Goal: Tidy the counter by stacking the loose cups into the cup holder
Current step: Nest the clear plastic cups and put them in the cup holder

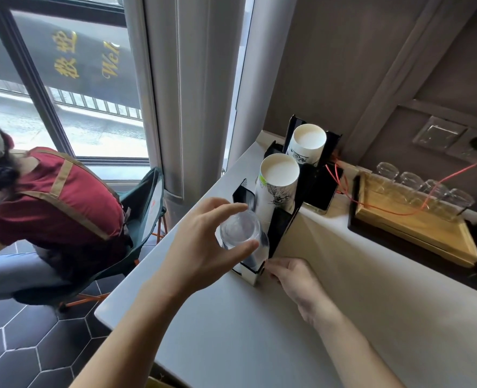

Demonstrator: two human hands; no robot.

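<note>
A black cup holder [283,222] with three slots stands on the pale counter [259,331] near its left edge. Its two far slots hold stacks of white paper cups [277,177] with black printed patterns. My left hand [201,247] grips a clear plastic cup [241,233], bottom towards me, over the nearest slot. My right hand [296,278] rests on the counter with its fingertips against the holder's near right corner.
A wooden tray [416,231] with several upturned glasses [424,186] sits at the right by the wall, with an orange cable [399,212] across it. A dark phone [322,191] lies behind the holder. A seated person in red [63,208] is below the counter's left edge.
</note>
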